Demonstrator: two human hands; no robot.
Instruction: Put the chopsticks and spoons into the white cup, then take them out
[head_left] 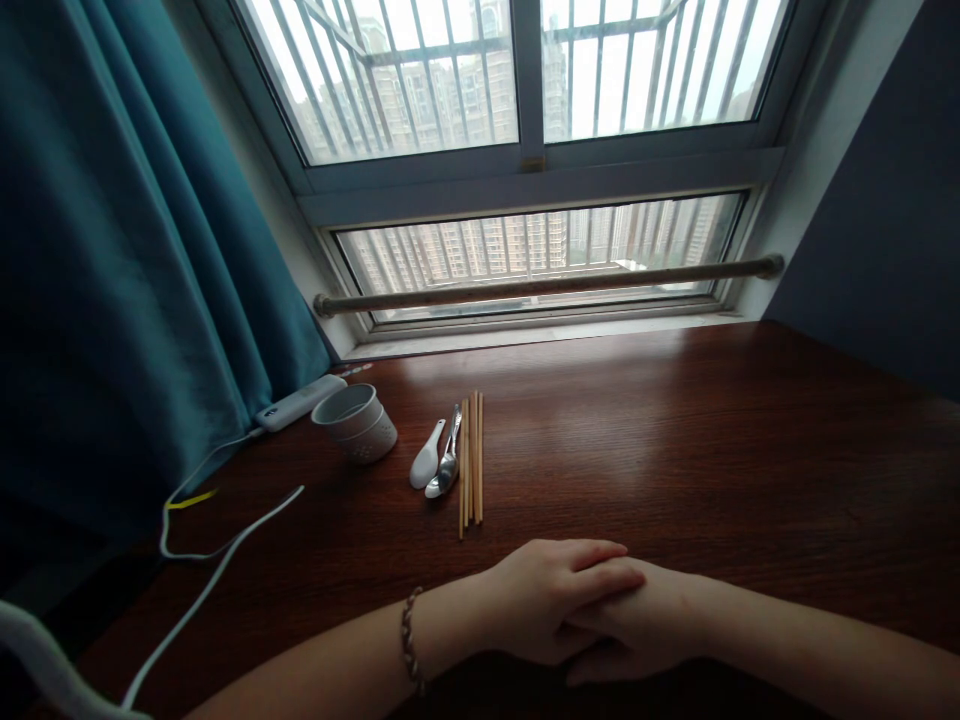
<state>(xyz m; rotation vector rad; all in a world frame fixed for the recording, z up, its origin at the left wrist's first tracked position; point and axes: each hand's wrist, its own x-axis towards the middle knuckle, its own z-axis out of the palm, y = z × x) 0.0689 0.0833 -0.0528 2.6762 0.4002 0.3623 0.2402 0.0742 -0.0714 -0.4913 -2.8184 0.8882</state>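
Note:
My left hand (541, 595), with a braided bracelet (409, 640) at its wrist, rests across my right hand (645, 615) at the near edge of the table. Its fingers lie loosely outstretched over the back of the right hand. The right hand's fingers reach beneath it and are partly hidden. Neither hand holds an object. Just beyond them, several wooden chopsticks (472, 460) lie side by side on the tabletop. To their left are metal spoons (448, 468), partly overlapping, and a white soup spoon (426, 462). A grey-white perforated utensil holder (358, 425) stands farther left.
A white power strip (300, 402) lies by the blue curtain (172, 250), with a white cable (217, 570) running forward at left. The dark brown table (675, 430) reaches a window with a horizontal rail (555, 285). A dark wall (892, 220) bounds the right.

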